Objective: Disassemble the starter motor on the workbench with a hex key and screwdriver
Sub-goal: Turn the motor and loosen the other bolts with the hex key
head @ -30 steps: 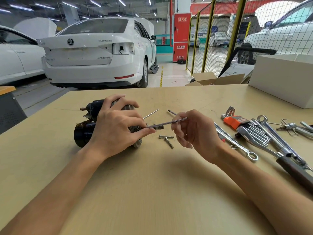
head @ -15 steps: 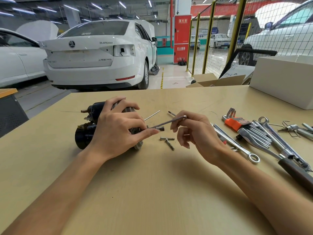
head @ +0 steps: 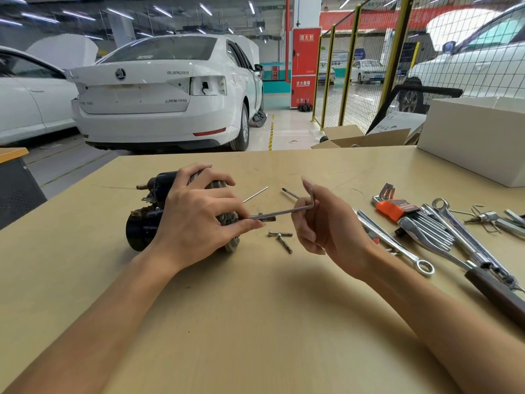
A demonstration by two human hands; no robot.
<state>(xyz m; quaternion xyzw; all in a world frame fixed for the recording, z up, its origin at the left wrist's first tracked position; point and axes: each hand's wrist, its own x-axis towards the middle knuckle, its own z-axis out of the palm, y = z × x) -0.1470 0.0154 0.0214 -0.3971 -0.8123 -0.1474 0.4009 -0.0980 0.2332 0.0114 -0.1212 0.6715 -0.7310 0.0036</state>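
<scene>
Black cylindrical starter motor (head: 147, 223): left-centre on tan workbench (head: 255, 322), gripped by left hand (head: 196, 220). L-shaped steel hex key (head: 287, 211): pinched by right hand (head: 326, 228), tip at motor's right end. Two loose steel bolts (head: 281, 238): just nearer.

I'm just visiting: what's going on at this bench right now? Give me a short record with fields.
Activity: taking apart a starter motor
Left hand: grips the motor, steadying it on the workbench
Right hand: holds an L-shaped hex key, its tip at the motor's end
Loose parts: two bolts lie on the bench between the hands
Other tools: hex key set and wrenches to the right
</scene>
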